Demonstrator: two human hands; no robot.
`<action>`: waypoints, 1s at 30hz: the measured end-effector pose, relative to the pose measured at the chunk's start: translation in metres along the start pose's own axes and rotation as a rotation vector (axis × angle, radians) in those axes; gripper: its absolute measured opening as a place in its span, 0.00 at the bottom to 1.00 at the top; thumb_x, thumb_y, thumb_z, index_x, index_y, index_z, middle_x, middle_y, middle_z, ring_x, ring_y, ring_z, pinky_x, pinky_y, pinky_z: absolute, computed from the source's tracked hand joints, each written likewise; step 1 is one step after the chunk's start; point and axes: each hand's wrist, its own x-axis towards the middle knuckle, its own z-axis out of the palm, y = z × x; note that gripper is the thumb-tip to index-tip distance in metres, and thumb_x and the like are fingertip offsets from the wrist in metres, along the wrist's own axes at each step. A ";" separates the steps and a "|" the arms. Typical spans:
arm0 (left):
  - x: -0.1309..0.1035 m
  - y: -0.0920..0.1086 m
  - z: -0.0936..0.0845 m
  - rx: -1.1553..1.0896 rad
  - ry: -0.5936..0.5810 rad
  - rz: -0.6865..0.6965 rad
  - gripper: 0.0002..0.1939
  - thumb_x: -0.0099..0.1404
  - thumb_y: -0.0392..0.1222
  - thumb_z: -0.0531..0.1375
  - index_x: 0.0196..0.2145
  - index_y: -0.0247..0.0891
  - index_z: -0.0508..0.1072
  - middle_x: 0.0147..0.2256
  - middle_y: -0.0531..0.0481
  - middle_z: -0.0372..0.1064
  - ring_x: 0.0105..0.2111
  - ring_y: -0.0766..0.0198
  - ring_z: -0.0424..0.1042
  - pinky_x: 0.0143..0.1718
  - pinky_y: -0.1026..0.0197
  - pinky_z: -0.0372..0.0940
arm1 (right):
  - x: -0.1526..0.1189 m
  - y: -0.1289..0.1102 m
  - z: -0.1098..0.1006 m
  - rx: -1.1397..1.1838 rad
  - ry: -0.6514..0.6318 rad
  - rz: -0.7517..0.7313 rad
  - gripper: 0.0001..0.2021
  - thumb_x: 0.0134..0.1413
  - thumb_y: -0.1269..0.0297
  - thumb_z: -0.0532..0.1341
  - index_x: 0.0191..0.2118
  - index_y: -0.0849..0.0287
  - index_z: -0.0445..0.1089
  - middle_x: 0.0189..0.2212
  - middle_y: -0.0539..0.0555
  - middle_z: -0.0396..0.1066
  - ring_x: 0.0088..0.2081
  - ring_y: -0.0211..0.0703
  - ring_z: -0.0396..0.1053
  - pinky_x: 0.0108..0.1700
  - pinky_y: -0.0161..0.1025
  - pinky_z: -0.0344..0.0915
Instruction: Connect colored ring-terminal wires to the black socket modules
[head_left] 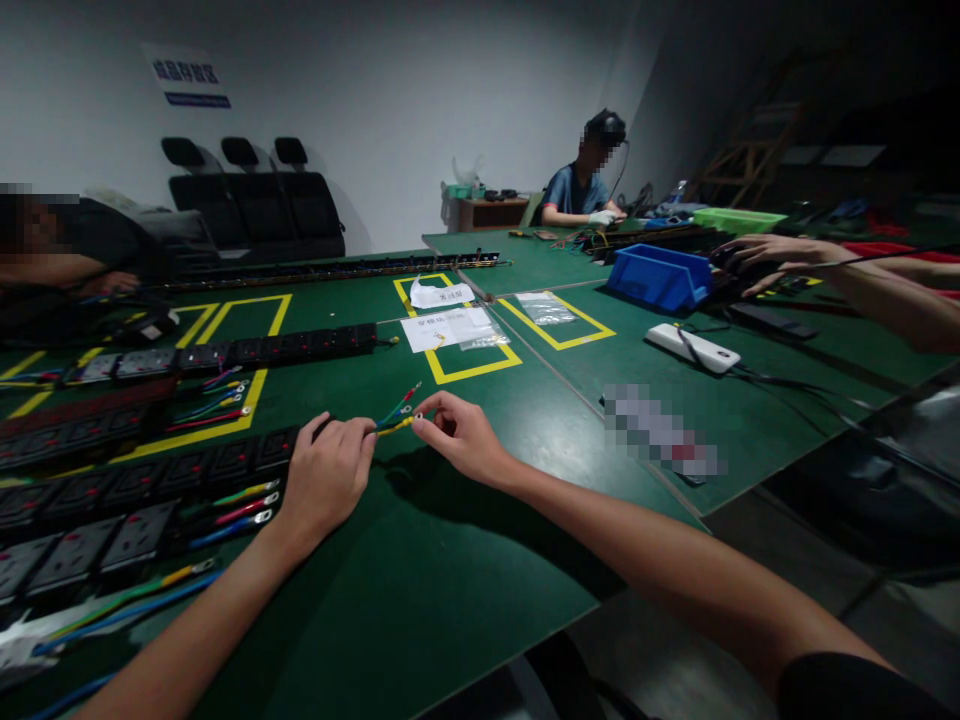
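Observation:
My left hand [330, 470] is closed around the wires at the right end of a black socket strip [172, 478]. Several wires with ring terminals stick out past its fingers, green, blue and red among them. My right hand [457, 435] pinches the yellow-sleeved ring terminal [409, 421] of one wire between thumb and fingers. Further strips lie left of my left hand, with ring-ended wires [240, 508] beside my left forearm.
Ahead lie paper labels [450, 328] and clear bags [546, 308] near yellow tape frames. A blue bin [660, 278], a white power strip [691, 348] and a blurred-out object [660, 430] are to the right. Other people work at the left, back and right.

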 end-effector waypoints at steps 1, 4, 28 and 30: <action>0.000 0.000 0.000 -0.001 -0.001 -0.004 0.15 0.75 0.42 0.47 0.44 0.37 0.72 0.38 0.43 0.78 0.40 0.52 0.77 0.58 0.42 0.59 | 0.000 0.000 0.000 0.002 -0.001 -0.001 0.12 0.63 0.54 0.62 0.41 0.58 0.70 0.20 0.43 0.60 0.22 0.35 0.57 0.25 0.35 0.51; 0.001 0.001 -0.001 -0.004 -0.014 -0.004 0.13 0.74 0.43 0.49 0.43 0.38 0.72 0.37 0.44 0.78 0.39 0.52 0.76 0.59 0.41 0.59 | 0.000 0.000 0.000 0.001 -0.001 0.004 0.12 0.63 0.54 0.62 0.41 0.58 0.70 0.21 0.43 0.61 0.23 0.35 0.58 0.25 0.35 0.51; 0.000 0.001 0.000 -0.016 -0.009 -0.003 0.12 0.73 0.44 0.52 0.46 0.38 0.72 0.40 0.43 0.79 0.41 0.51 0.76 0.60 0.41 0.57 | 0.000 0.000 0.001 0.002 0.000 0.015 0.12 0.63 0.53 0.62 0.41 0.57 0.69 0.20 0.43 0.60 0.22 0.35 0.57 0.25 0.35 0.51; 0.000 0.001 0.000 -0.021 -0.007 -0.006 0.13 0.72 0.44 0.52 0.47 0.38 0.72 0.40 0.43 0.79 0.42 0.51 0.76 0.60 0.41 0.57 | 0.000 -0.001 0.001 0.004 0.001 0.013 0.12 0.63 0.54 0.62 0.41 0.57 0.69 0.20 0.43 0.60 0.22 0.35 0.57 0.25 0.35 0.51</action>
